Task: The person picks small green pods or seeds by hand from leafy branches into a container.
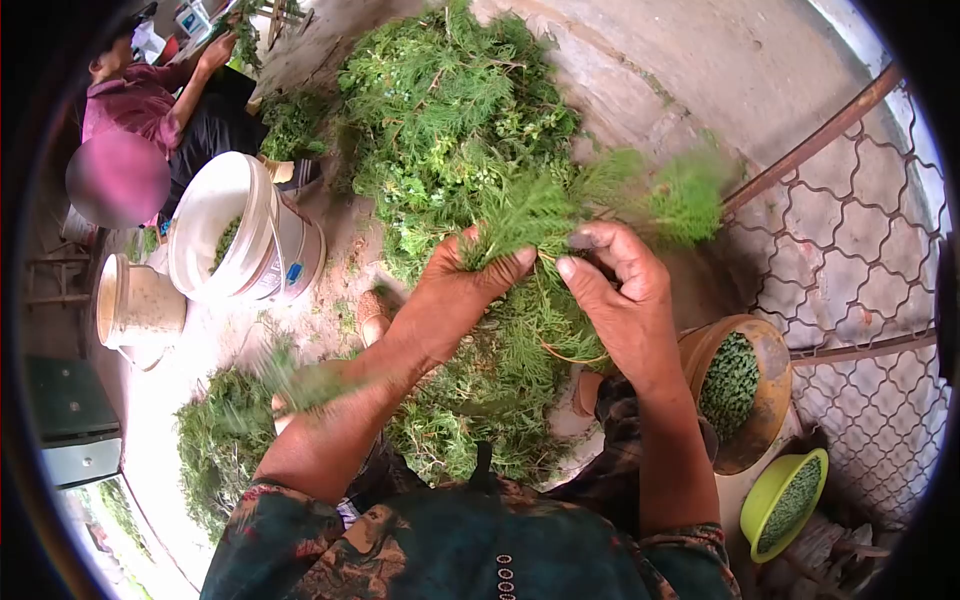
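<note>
My left hand [465, 290] is closed around a leafy evergreen sprig [530, 215], its thumb pressed toward the fingertips. Close beside it, my right hand [625, 290] pinches at the same sprig with thumb and forefinger; whatever small part sits between those fingertips is hard to make out. Part of the foliage to the right, above my right hand, is blurred by motion. Beyond my hands rises a big heap of green branches [450, 120] dotted with small pale bluish cones. More cut sprigs [470, 400] lie below my hands, between my legs.
To the right stand a tan bucket [768, 395] and a yellow-green basin [752, 505], both holding small green cones, beside a wire-mesh fence [850, 240]. White buckets [290, 240] stand left, near another heap of sprigs [215, 440]. A seated person [135, 110] handles branches at upper left.
</note>
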### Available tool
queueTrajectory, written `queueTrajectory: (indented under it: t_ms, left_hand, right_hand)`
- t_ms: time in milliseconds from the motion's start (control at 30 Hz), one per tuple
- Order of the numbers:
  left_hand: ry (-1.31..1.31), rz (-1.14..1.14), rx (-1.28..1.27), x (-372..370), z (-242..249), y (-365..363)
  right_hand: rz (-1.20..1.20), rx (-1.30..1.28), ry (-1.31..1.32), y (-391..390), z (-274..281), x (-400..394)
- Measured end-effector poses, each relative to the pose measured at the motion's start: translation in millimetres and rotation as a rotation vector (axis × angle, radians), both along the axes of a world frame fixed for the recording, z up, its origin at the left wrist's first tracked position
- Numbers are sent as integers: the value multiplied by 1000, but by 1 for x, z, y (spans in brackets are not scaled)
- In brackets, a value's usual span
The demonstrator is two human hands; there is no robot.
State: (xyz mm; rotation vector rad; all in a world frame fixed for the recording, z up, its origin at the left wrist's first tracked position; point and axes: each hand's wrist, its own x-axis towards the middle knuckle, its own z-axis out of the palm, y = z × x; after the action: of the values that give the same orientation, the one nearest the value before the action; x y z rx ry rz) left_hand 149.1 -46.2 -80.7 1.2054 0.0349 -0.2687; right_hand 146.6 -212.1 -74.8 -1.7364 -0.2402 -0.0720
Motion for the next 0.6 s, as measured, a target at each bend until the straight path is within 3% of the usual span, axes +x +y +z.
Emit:
queueTrajectory:
  t_ms: [33, 133, 300, 367, 433, 533, 600]
  left_hand:
    - [187, 32, -44, -1, 2, 0]
    - [241, 23, -137, 1, 4, 1]
    - [112, 36, -78, 1, -5, -2]
    - [87, 70, -59, 2, 0, -2]
    - [94, 164, 201, 4, 11, 1]
    - [44, 153, 74, 5, -2, 1]
    - [53, 141, 27, 5, -3, 0]
  right_hand:
    - [29, 14, -1, 0, 1, -1]
    - [65, 40, 26, 1, -2, -2]
    - [30, -19, -83, 1, -14, -1]
    - [-88, -419, -207, -4, 2, -2]
    - [-166, -448, -278, -5, -2, 0]
    - [-222, 71, -190, 1, -2, 2]
    - [-238, 86, -216, -1, 4, -2]
